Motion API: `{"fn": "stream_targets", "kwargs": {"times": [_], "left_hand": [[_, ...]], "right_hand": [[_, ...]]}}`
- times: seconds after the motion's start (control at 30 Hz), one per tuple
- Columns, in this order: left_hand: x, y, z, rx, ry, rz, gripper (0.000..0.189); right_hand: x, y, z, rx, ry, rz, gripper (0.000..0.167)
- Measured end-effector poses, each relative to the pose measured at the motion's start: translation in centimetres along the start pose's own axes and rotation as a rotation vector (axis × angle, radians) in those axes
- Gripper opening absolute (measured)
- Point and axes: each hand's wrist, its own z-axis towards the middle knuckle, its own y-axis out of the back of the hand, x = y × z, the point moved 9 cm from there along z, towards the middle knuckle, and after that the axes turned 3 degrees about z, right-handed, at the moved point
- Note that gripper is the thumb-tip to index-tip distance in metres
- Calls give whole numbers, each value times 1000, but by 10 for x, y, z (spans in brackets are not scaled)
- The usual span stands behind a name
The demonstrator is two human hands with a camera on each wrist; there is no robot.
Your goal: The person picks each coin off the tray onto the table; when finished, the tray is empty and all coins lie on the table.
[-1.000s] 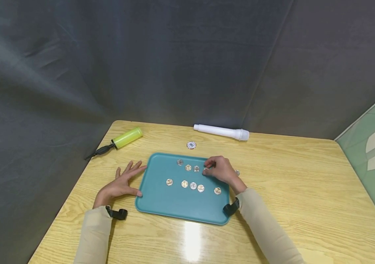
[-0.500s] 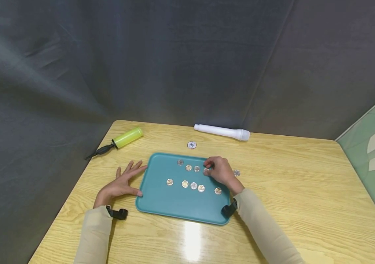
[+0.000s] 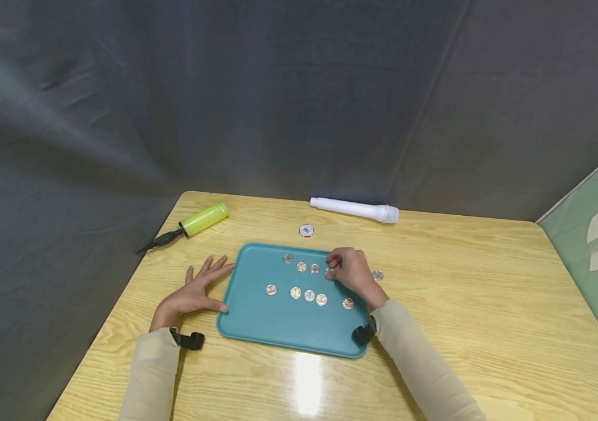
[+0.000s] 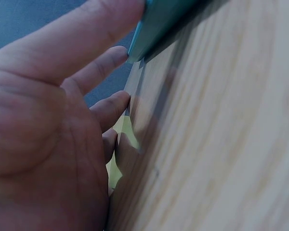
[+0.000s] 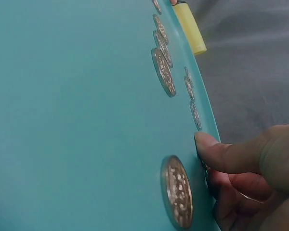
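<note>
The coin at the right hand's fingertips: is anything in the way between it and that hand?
Nothing visible is. The right hand is right at the coin on the tray. The next coin in that row lies on the far side, toward the left hand, not between them.

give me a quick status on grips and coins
Left grip touching tray. Right grip pinching coin inside tray. Another coin outside, on table. Nothing visibly blocking.

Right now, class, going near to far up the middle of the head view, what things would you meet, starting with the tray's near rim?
Near rim, front coins, back coins, chip, white rod, curtain.
</note>
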Motion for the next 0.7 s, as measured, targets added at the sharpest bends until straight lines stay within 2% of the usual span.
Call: {"fn": "stream_targets", "kwargs": {"times": [0.37,0.7], "left_hand": [[-1,0,0,-2,1,-3,100],[-1,0,0,-5,1,-2,100]], "right_hand": [[-1,1,2,-14,-19,-22,26],[3,1,2,12,41,-38,19]]}}
